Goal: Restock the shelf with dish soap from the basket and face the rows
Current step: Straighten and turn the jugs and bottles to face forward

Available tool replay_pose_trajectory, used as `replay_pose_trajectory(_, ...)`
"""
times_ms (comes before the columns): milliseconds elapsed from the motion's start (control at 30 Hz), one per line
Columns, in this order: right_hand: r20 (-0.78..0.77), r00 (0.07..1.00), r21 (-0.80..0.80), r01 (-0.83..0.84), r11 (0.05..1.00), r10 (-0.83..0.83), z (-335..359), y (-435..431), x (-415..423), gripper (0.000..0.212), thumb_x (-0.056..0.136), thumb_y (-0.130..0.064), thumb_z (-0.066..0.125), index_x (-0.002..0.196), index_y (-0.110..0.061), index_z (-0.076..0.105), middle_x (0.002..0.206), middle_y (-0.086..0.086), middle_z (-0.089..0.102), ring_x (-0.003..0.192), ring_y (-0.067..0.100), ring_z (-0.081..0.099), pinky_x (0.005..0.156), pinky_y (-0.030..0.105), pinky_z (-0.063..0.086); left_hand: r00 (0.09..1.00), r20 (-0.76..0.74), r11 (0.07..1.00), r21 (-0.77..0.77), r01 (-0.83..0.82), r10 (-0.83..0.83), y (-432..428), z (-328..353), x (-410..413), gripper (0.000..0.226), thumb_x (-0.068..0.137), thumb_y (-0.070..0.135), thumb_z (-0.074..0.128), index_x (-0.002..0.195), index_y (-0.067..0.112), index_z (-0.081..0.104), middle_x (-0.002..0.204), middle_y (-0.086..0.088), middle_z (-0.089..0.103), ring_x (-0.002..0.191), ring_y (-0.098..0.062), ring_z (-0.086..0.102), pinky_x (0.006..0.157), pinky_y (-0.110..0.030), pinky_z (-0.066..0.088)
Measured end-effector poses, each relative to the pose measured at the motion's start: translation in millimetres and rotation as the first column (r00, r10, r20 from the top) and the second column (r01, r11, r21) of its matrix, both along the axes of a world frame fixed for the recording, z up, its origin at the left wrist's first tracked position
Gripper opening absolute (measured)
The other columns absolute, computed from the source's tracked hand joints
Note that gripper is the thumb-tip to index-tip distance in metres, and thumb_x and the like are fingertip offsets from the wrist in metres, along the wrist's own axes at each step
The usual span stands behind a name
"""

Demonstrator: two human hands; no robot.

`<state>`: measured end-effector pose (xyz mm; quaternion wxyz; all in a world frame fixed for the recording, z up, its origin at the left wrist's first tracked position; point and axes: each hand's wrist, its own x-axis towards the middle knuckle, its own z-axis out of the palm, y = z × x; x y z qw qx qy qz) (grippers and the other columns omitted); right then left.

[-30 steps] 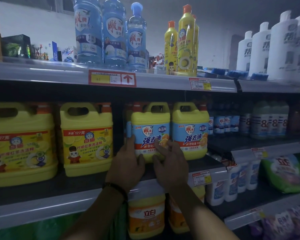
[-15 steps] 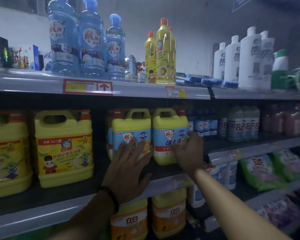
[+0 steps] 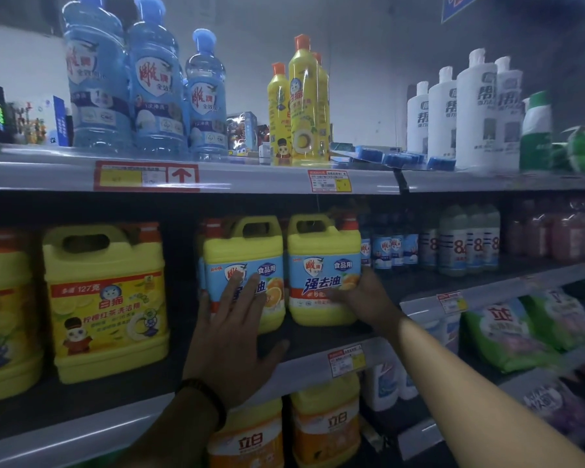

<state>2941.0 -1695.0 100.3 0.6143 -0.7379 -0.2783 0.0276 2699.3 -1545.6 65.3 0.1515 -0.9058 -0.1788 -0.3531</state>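
Observation:
Two yellow dish soap jugs with blue labels stand side by side on the middle shelf (image 3: 318,346). My left hand (image 3: 232,336) lies flat, fingers spread, against the front of the left jug (image 3: 247,244). My right hand (image 3: 363,298) wraps around the lower right corner of the right jug (image 3: 321,265). Both jugs are upright with their labels facing me. The basket is not in view.
Larger yellow jugs (image 3: 105,298) stand to the left on the same shelf. Small bottles (image 3: 460,241) sit to the right. Blue bottles (image 3: 156,86), slim yellow bottles (image 3: 304,103) and white bottles (image 3: 480,109) line the top shelf. Orange jugs (image 3: 325,427) stand below.
My right hand left the first jug and moved to the right jug's lower right corner. My left hand opened flat on the left jug. The view shifted right.

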Motion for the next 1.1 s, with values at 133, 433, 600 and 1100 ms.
replay_pose_trajectory(133,0.143,0.949,-0.054,0.290,0.956,-0.280,-14.0,10.1,-8.4,0.104,0.041,-0.066,0.098,0.125,-0.018,0.060,0.127,0.008,0.063,0.118,0.032,0.066,0.096,0.052,0.061,1.000,0.008,1.000,-0.006,-0.002,0.002,-2.1,1.6,0.0,0.090,0.091,0.083,0.032,0.158,0.025,0.040,0.175,0.005,0.013,0.163,-0.021,0.000,0.125,-0.066,0.014)
replay_pose_trajectory(433,0.250,0.854,0.128,0.437,0.890,-0.456,-22.3,9.4,-87.3,0.070,0.084,-0.050,0.084,0.123,-0.012,0.040,0.117,0.010,0.052,0.096,0.029,0.062,0.074,0.042,0.054,0.998,0.048,0.998,-0.036,0.046,-0.045,2.3,-0.3,-2.0,0.080,0.091,0.078,0.040,0.149,0.024,0.047,0.174,0.003,0.017,0.163,-0.023,0.006,0.123,-0.068,0.020)
replay_pose_trajectory(600,0.386,0.885,0.038,0.267,0.963,-0.260,-32.6,0.6,-82.5,0.051,0.089,-0.028,0.081,0.118,-0.017,0.042,0.119,0.007,0.056,0.108,0.029,0.064,0.082,0.039,0.054,0.996,0.068,0.997,-0.048,0.065,-0.062,3.9,-1.6,-0.7,0.079,0.092,0.075,0.041,0.151,0.022,0.044,0.175,0.004,0.014,0.163,-0.023,0.003,0.123,-0.067,0.021)
replay_pose_trajectory(1100,0.457,0.801,-0.174,0.507,0.844,-0.386,-40.1,35.3,-76.6,0.109,0.088,-0.079,0.061,0.167,-0.023,0.012,0.143,0.020,0.041,0.127,0.041,0.049,0.102,0.051,0.050,0.994,0.105,0.988,-0.146,0.057,-0.042,5.6,-4.6,-0.7,0.086,0.093,0.060,0.051,0.166,0.030,0.016,0.170,-0.011,-0.029,0.157,-0.044,-0.022,0.118,-0.077,0.020)
